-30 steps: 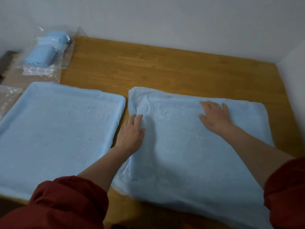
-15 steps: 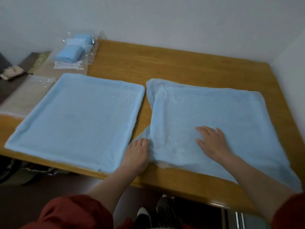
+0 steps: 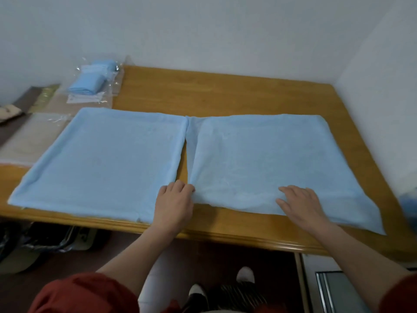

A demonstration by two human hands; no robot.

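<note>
Two light blue cloths lie spread side by side on a wooden table (image 3: 225, 93). The left cloth (image 3: 108, 159) is flat and square. The right cloth (image 3: 270, 154) has a narrow fold along its left edge, and its near right corner reaches towards the table's front edge. My left hand (image 3: 174, 204) has its fingers curled at the near left corner of the right cloth and grips that corner. My right hand (image 3: 297, 199) presses flat on the right cloth's near edge with fingers spread.
Packets of folded blue cloth in clear plastic (image 3: 90, 84) sit at the table's back left, and clear plastic sheets (image 3: 29, 136) lie at its left end. White walls close the back and right. Dark bags (image 3: 33, 240) sit on the floor under the table's front edge.
Both hands slid from the far part of the right cloth to its near edge. That cloth now lies flatter, its left edge straight beside the left cloth. The view has pulled back.
</note>
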